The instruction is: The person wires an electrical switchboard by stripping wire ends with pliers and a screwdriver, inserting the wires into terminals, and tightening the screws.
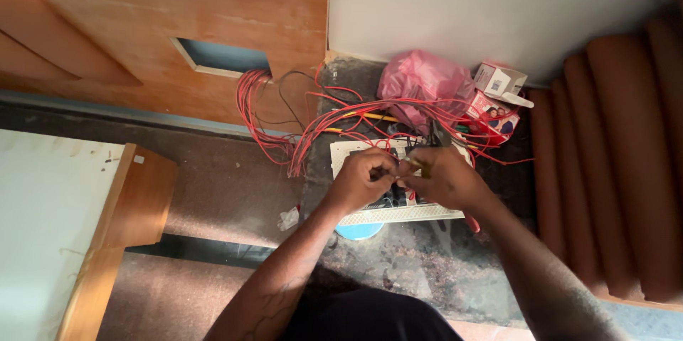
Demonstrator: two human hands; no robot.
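At the bottom of the frame both forearms rise from the lower edge and converge toward the centre. The left hand (361, 179) and right hand (442, 177) meet, knuckles up and fingers curled inward, touching or almost touching over the white switch plate (398, 214). Each is closed in a fine pinch on something small between them, probably a wire end; what exactly is gripped is too small to tell. A dark tool (435, 133), perhaps pliers, shows just above the right hand, but I cannot tell whether that hand holds it.

Judging from this, the step in hand is wiring work at the back of the plate, with one conductor being dressed or fitted. The next move would call for steady fingertip control and keeping the plate from sliding on the stone floor (420, 270).

The plate lies flat at centre frame, on top of a blue round object (358, 231). Beyond it a tangle of red wires (313, 131) runs up and left into a rectangular cutout (220, 56) in the wooden panel (142, 14). In the upper right sit a pink plastic bag (420, 81) and small cardboard boxes (498, 96) against the white wall (498, 7).
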